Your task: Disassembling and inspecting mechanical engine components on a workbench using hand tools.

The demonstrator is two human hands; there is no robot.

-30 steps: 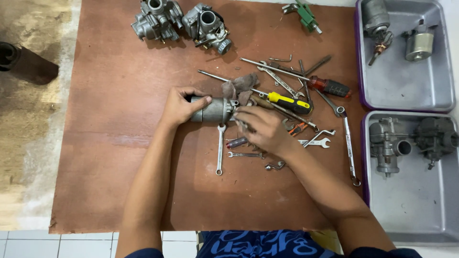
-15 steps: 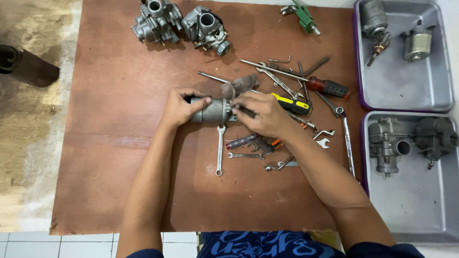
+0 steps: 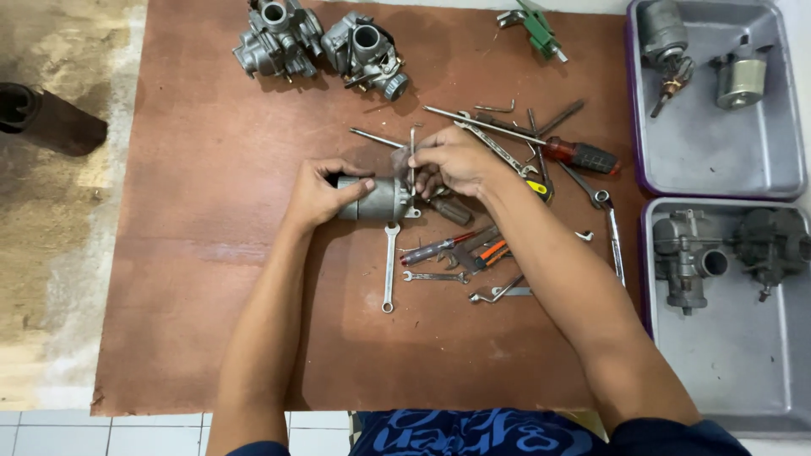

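My left hand [image 3: 319,192] grips a grey metal cylinder-shaped part [image 3: 380,199] that lies on its side on a brown board [image 3: 211,279]. My right hand [image 3: 452,160] is at the part's right end and pinches a thin metal tool [image 3: 412,156] that stands upright against it. Just below the part lies a combination wrench [image 3: 389,266]. To the right of my hands lies a pile of hand tools, among them a red-and-black screwdriver [image 3: 579,154].
Two grey carburetors [image 3: 279,34] [image 3: 365,49] sit at the board's far edge, a green tool [image 3: 539,29] to their right. Two metal trays [image 3: 718,160] [image 3: 735,380] on the right hold more engine parts. A dark pipe [image 3: 46,118] lies on the left floor.
My right hand has moved up from the loose wrenches to the part's right end and now holds a thin tool upright there. The left hand stays on the part.
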